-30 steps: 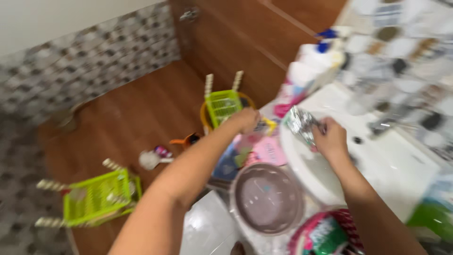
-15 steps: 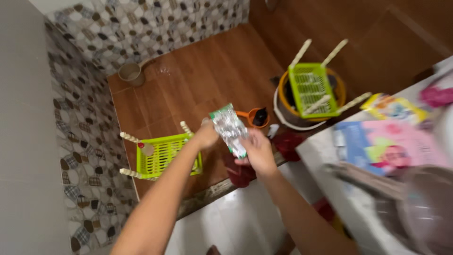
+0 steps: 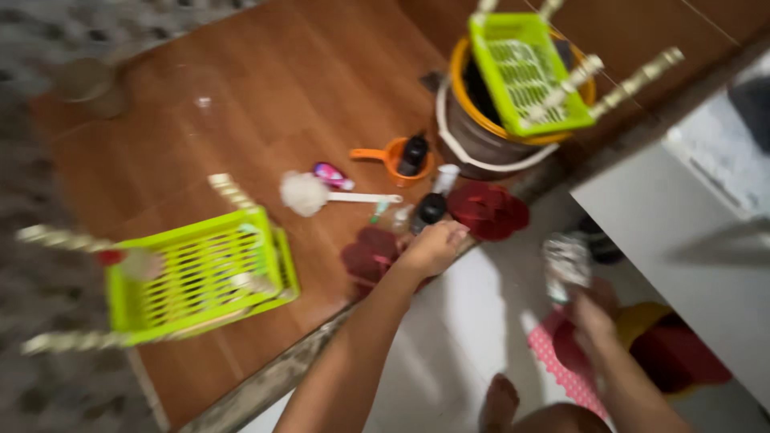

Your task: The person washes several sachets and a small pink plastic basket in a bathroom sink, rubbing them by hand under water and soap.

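My left hand (image 3: 433, 247) reaches down toward the brown floor, right beside a small dark bottle (image 3: 429, 210) and a pair of dark red slippers (image 3: 370, 252); its fingers are bent and nothing shows in them. My right hand (image 3: 592, 314) is lower right, above the white floor, and holds a crumpled silvery packet (image 3: 566, 263). The view is blurred by motion.
A green plastic stool (image 3: 196, 277) lies overturned at left. A second green stool (image 3: 525, 72) sits upside down on an orange bucket (image 3: 489, 136). An orange scoop (image 3: 393, 156), a white brush (image 3: 309, 192) and a white counter (image 3: 682, 232) are nearby. My foot (image 3: 501, 401) shows below.
The view has swung down to the floor. My hands have parted: the left has dropped toward the slippers, the right has carried the silvery packet off to the right.
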